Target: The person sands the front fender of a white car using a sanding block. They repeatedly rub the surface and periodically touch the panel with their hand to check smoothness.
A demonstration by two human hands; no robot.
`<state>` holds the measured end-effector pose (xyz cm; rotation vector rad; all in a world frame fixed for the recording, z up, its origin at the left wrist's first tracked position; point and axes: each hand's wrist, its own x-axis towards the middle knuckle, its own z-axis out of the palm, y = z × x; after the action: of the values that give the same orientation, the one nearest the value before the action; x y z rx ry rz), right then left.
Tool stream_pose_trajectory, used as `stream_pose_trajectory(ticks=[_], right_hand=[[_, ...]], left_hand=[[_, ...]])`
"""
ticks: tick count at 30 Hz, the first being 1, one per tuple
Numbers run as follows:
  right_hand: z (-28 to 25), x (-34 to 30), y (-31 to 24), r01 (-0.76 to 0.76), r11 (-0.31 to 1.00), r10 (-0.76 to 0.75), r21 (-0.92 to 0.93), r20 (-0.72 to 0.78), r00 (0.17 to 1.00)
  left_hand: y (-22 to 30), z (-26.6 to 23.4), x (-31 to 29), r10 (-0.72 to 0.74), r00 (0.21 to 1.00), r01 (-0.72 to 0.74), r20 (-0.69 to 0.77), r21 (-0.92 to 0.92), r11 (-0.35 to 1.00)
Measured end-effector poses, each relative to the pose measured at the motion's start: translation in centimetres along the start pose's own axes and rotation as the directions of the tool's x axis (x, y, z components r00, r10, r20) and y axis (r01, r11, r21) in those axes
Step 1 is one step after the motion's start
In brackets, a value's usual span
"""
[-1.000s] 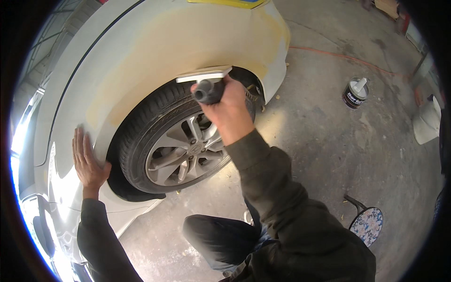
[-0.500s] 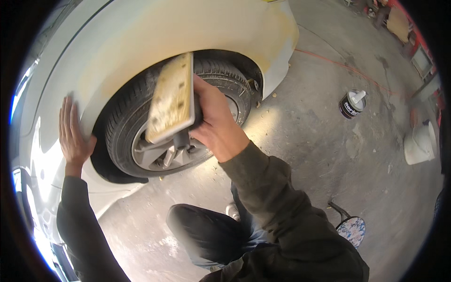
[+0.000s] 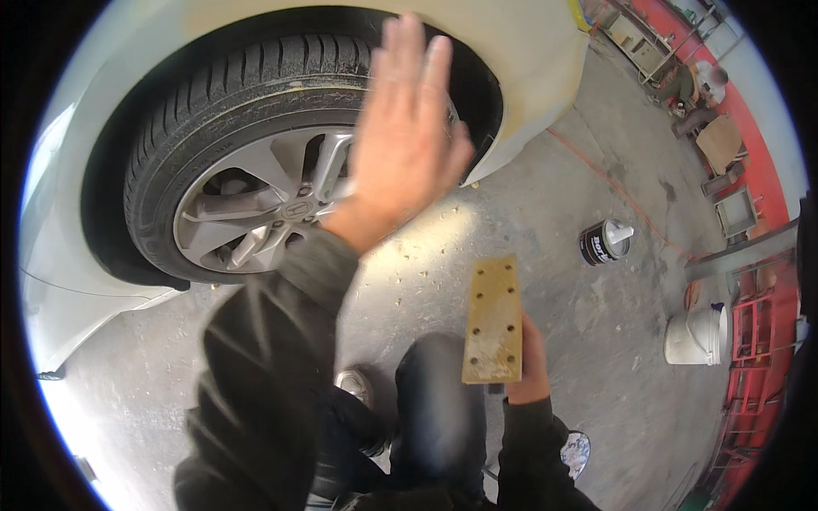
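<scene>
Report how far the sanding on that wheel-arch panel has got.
Done: the panel above the tyre shows a dull yellowish filler coat. In hand: the right hand holds the sanding block away from the car, abrasive face up; the left hand is raised open in front of the arch. Left: the filler is unpainted beside the glossy white bodywork.

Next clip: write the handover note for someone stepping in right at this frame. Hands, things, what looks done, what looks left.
Left hand: open, fingers spread, raised in front of the tyre and wheel arch; whether it touches the panel cannot be told.
Right hand: holds the long sanding block low over the knee, abrasive face with its holes up, off the car.
Fender around the arch carries a dull tan filler patch; dust and crumbs lie on the concrete floor below.
Dark can and white bucket stand to the right.
Left, likely: more sanding of the patch.
</scene>
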<state>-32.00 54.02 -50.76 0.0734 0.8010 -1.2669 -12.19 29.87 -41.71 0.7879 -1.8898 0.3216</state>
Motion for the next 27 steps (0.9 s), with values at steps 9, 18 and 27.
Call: stream_pose_trajectory(ticks=[9,18,27], right_hand=[[-4.2,-3.7,-0.5,0.205,0.958,-0.254,-0.199,-0.259,0.932],[-6.5,-4.7,-1.5,0.199,0.925,-0.296,-0.322,-0.286,0.912],[-3.3,-1.7,0.4,0.21,0.944,-0.267,-0.254,-0.219,0.938]], left_hand=[[9.3,6.9,2.6,-0.436,0.881,0.189,-0.183,-0.709,0.68],[8.4,7.0,2.5,-0.652,0.748,0.276,0.123,-0.951,0.138],[11.2,2.5,6.1,-0.835,0.549,0.093,0.015,-0.995,0.043]])
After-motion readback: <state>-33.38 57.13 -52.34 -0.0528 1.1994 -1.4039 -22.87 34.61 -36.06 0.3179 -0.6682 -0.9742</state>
